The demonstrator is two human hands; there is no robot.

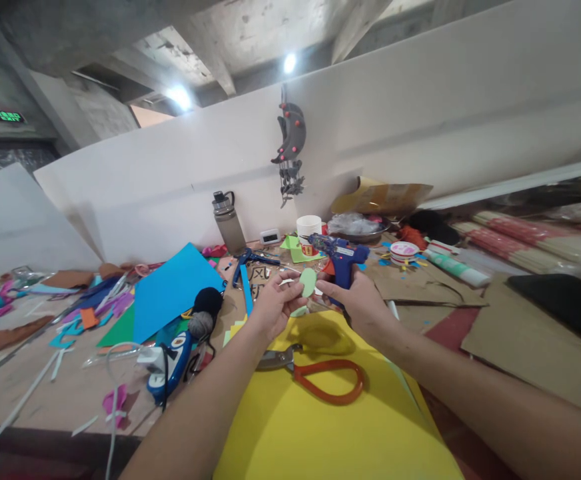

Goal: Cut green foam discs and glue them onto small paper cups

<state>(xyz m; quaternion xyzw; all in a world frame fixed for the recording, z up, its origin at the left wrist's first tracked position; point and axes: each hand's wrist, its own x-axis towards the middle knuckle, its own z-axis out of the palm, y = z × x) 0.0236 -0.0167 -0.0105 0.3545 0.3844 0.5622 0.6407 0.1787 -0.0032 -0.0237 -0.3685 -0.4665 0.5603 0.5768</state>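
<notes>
Green cutout [308, 281]; glue gun [344, 260], label illegible

Glue gun [343, 260] — partly behind right hand [359, 301]

Of the person, only two arms are shown. The left forearm [205, 407] is seen bare along its whole visible length, from the near edge to the wrist, and the left hand [270, 308] is uncovered too. The right forearm [495, 407], cut off by the near right edge, is likewise bare, as is the right hand [358, 303]. Both forearms are drawn broad near and narrow far by the lens. The fingers [290, 288] are slim; the nails are too small to be judged. Where clothing begins cannot be told.
</notes>
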